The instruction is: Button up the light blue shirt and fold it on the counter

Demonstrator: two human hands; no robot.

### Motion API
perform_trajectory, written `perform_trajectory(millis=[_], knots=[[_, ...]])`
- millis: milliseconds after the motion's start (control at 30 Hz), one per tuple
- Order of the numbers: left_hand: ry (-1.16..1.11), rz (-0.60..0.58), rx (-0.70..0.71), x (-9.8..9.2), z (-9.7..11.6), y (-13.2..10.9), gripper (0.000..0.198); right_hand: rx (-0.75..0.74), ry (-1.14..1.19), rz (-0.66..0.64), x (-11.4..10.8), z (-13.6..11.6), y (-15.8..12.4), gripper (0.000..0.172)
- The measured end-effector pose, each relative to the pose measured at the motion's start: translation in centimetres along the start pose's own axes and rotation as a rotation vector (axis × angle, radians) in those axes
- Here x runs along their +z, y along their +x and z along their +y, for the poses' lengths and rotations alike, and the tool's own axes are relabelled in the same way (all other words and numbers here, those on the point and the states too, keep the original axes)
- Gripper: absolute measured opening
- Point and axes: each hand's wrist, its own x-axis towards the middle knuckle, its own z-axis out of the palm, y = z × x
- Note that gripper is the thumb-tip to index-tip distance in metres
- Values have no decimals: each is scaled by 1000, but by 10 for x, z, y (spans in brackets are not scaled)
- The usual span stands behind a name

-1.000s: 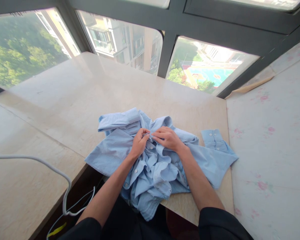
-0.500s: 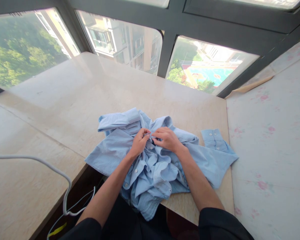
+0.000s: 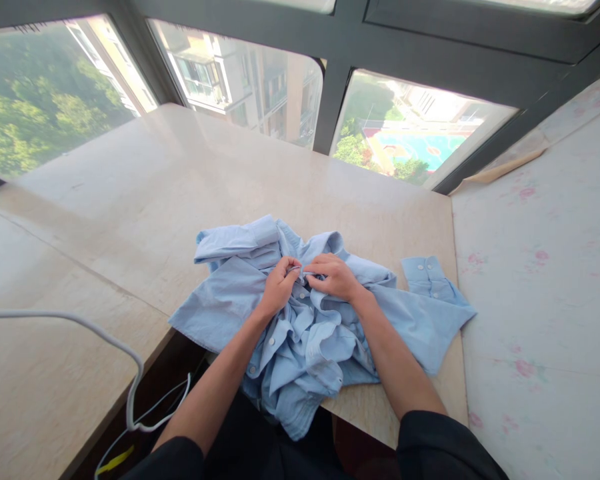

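A light blue button-up shirt lies bunched on the stone-topped ledge, its lower part hanging over the front edge. My left hand pinches the front placket near the collar. Close beside it, my right hand grips the facing edge of the shirt, fingertips almost meeting the left ones. What exactly sits between the fingertips is too small to make out. White buttons show along the front below my hands. One cuff with buttons rests at the right, and a folded sleeve lies at the upper left.
A white cable curves over the ledge on the left and drops into the dark gap at its front. Windows with a grey frame stand behind. Floral wallpaper bounds the right side.
Both hands stay at the same spot on the shirt. The right fingers have shifted very slightly; the shirt lies as before.
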Motion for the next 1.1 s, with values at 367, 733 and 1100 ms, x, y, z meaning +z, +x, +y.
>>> perform_trajectory(millis=[367, 733, 1100], knots=[[245, 6, 89, 0, 6, -8, 17, 20, 109, -65, -3, 6, -3, 16], [266, 4, 118, 0, 1, -9, 13, 61, 106, -46, 1, 2, -3, 13], [296, 13, 161, 0, 0, -10, 8, 95, 141, -54, 0, 0, -2, 10]])
